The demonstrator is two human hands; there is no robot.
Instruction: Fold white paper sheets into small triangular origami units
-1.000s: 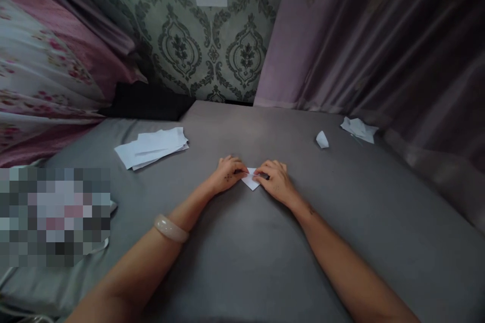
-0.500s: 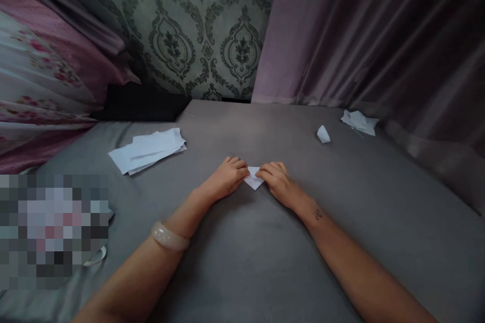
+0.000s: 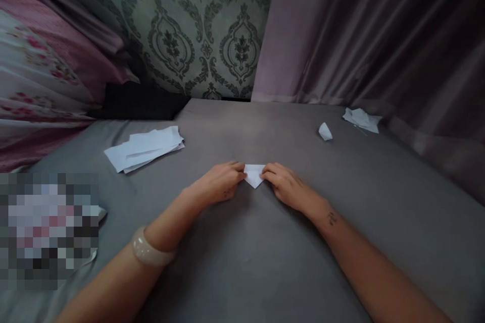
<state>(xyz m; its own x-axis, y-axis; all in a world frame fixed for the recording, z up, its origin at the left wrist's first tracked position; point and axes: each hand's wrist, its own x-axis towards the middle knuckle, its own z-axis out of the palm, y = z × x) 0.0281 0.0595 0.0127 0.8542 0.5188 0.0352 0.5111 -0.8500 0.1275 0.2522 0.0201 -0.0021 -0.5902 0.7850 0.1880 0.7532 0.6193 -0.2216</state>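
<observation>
A small white folded paper (image 3: 254, 174) lies in front of me on the grey sheet, its point turned toward me and its straight edge away. My left hand (image 3: 226, 177) pinches its left corner between thumb and fingers. On the other side, my right hand (image 3: 283, 181) grips the right corner in the same way. The fingertips cover both corners; the middle of the paper shows between them. A pale bangle (image 3: 151, 250) circles my left forearm.
Several white paper sheets (image 3: 147, 147) lie in a loose stack at the left. A folded paper piece (image 3: 325, 131) and a pile of papers (image 3: 362, 119) are at the far right. Black cloth (image 3: 140, 102) lies at the back left, and curtains (image 3: 326, 35) border the grey sheet (image 3: 242, 262).
My hands have moved slightly apart along the folded paper, so more of its middle and its straight far edge shows. Both still hold it. The view has shifted a little.
</observation>
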